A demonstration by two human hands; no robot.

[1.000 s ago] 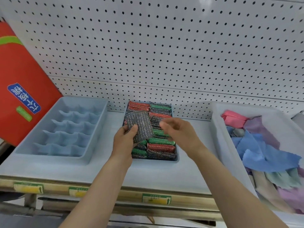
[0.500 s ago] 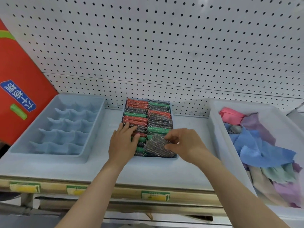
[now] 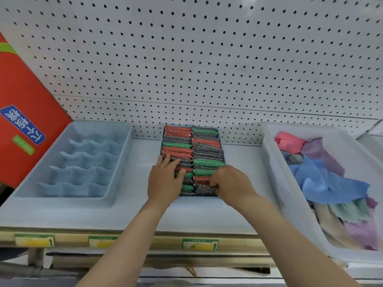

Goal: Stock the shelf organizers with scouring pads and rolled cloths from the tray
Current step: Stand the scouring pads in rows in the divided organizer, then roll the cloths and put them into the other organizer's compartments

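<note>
A blue organizer [image 3: 222, 145] in the middle of the shelf is packed with two rows of red, green and silver scouring pads [image 3: 178, 151]. My left hand [image 3: 165, 179] lies flat on the left row, fingers straight and pressing the pads. My right hand [image 3: 230, 183] pinches a silver pad [image 3: 202, 189] at the near end of the right row, pushing it down into the organizer. A second, divided blue organizer [image 3: 83, 162] stands to the left with nothing in its cells. The white tray [image 3: 275, 162] on the right holds loose cloths [image 3: 323, 181] in blue, pink, purple and green.
A white pegboard wall [image 3: 207, 59] rises behind the shelf. A red box [image 3: 27, 121] leans at the far left. The shelf's front edge [image 3: 145, 242] carries price labels.
The silver pad passed from my left hand to my right and went down into the near end of the right row. My left hand dropped flat onto the left row.
</note>
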